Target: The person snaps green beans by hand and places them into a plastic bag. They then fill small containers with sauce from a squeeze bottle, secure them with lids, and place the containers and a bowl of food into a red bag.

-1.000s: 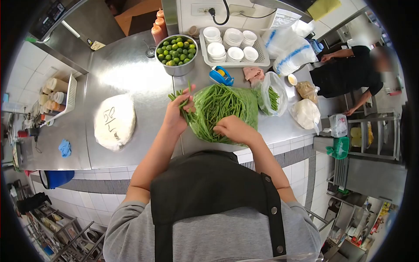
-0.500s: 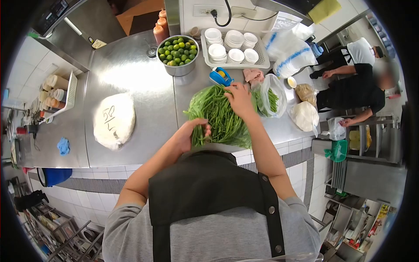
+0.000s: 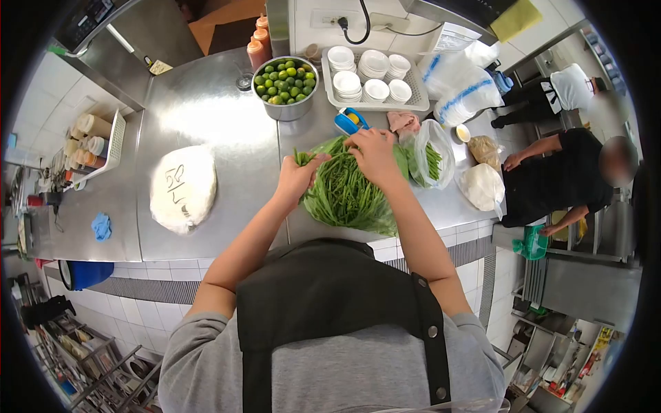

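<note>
A heap of green beans [image 3: 344, 189] lies in an open clear green-tinted bag on the steel counter in front of me. My left hand [image 3: 296, 175] is closed round a small bunch of green beans, whose tips stick out above the fist at the heap's left edge. At the upper right of the heap, my right hand [image 3: 372, 153] rests with bent fingers on the beans and the bag's edge; what its fingertips hold, if anything, is hidden. A blue tape dispenser [image 3: 352, 120] lies just beyond this hand. Right of the heap stands a clear bag with more green beans [image 3: 432, 160].
A metal pot of green limes [image 3: 284, 82], a basket of white bowls [image 3: 379, 103] and orange bottles [image 3: 257, 54] stand at the back. A white bagged bundle [image 3: 182, 189] lies left, near a blue cloth [image 3: 101, 227]. Two people [image 3: 551, 172] stand at the right.
My left hand has risen from the heap's lower left to its upper left, with a bunch of beans in it. My right hand has shifted slightly. The person in black has moved down the view.
</note>
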{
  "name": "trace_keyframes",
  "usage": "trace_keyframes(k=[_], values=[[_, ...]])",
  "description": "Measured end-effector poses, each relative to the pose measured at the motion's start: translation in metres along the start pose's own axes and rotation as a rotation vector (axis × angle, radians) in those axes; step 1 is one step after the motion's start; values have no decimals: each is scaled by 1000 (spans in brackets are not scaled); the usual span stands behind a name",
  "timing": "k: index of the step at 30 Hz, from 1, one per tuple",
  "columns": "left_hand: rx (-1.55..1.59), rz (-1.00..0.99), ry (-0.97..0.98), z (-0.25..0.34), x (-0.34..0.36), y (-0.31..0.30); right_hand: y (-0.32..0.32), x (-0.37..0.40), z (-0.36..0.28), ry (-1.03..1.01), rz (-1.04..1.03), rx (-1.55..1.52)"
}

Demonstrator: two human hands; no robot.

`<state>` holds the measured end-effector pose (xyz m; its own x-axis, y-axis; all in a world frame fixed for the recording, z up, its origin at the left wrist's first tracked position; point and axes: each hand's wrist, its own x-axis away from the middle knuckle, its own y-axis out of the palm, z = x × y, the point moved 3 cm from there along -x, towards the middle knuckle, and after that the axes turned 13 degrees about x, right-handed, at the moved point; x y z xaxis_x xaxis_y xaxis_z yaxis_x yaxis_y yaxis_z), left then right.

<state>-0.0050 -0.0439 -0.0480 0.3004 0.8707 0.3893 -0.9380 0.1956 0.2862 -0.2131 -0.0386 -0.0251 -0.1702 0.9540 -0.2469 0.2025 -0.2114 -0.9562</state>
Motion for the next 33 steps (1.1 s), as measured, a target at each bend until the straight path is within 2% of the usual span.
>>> trace_keyframes(k=[2,5,8,11,14,17,20,23,26,29,30,32,33], values=[[-101,-3,60,-13,-16,-1,8,-1,-2,-6,58,32],[-364,68,369,-24,-33,6,46,2,6,28,-59,96],[-499,67,409,-20,-37,13,48,1,5,31,-122,71],[-699,50,334,-3,-32,21,28,2,1,3,-15,49],[-720,38,333,3,-29,29,2,4,-3,-43,63,-6],[-559,-47,503,1,-30,35,-35,9,-4,12,127,-59],[-467,-61,569,6,-23,41,-47,14,1,40,136,-147],[-269,-78,632,3,-18,43,-24,22,12,357,-21,-949],[-124,-16,549,9,-11,43,-11,33,3,649,94,-1694],[156,142,225,39,3,38,5,52,13,510,-43,-912],[382,47,159,26,-9,25,2,55,11,451,-143,-768],[632,5,73,24,-13,15,-5,60,7,336,-334,-476],[756,-18,28,24,-14,13,-3,62,7,344,-362,-516]])
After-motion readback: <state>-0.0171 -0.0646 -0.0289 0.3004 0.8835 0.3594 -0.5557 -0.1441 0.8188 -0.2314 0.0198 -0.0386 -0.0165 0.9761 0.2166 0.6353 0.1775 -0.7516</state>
